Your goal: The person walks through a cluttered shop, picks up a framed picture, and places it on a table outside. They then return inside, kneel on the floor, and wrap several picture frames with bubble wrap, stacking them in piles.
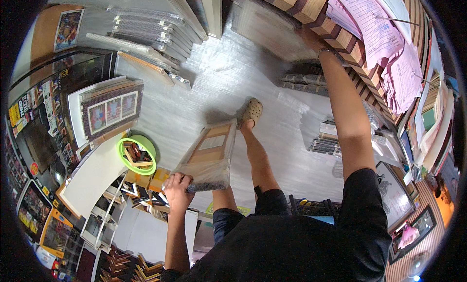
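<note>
One plastic-wrapped panel [208, 153] is at the lower centre of the frame, the left hand [179, 185] pinching its lower left corner in its grip. At the upper right, the right hand [310, 38] blurs beside a second wrapped panel [267, 29]; I cannot tell its grip. Pink papers [382, 43] lie on the striped table [314, 8] there; a green tub [152, 148] stands left of centre.

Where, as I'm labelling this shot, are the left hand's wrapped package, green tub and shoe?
Wrapped package [206, 158], head view: middle of its broad face.
Green tub [140, 171], head view: lower part of its wall.
Shoe [253, 109], head view: top of its upper.
</note>
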{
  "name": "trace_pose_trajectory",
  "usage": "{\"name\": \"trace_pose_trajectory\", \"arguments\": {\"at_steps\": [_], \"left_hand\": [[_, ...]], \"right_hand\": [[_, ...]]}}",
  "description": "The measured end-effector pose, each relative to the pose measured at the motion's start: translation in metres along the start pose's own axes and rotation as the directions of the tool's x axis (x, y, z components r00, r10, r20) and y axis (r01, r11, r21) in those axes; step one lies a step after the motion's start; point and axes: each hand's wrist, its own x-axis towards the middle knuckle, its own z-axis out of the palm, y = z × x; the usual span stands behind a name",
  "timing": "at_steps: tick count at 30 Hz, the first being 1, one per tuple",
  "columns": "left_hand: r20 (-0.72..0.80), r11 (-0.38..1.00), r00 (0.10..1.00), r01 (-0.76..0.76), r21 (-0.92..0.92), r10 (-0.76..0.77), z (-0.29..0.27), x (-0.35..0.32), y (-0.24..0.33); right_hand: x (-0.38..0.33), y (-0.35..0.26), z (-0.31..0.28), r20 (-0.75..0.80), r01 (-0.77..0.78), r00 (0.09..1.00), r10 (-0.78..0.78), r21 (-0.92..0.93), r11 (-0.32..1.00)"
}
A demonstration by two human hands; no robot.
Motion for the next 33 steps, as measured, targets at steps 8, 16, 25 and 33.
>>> {"name": "trace_pose_trajectory", "arguments": {"at_steps": [8,16,25,33], "left_hand": [[0.031,1.000,0.999,0.017,0.007,-0.018,-0.001,0.000,0.002],[-0.003,1.000,1.000,0.011,-0.003,-0.011,0.001,-0.002,-0.001],[-0.002,1.000,1.000,-0.011,0.014,0.011,0.000,0.000,-0.001],[-0.042,0.999,0.998,-0.041,-0.018,0.041,0.005,-0.007,-0.004]], "right_hand": [[-0.013,-0.030,0.005,-0.187,-0.059,0.982,0.022,-0.195,0.979],[-0.108,-0.072,0.014,-0.788,-0.325,0.616,0.014,-0.238,0.915],[-0.050,0.069,0.044,-0.621,-0.039,0.651,0.437,0.547,0.836],[-0.073,0.027,0.041,-0.610,0.082,0.659,0.440,0.639,0.765]]}}
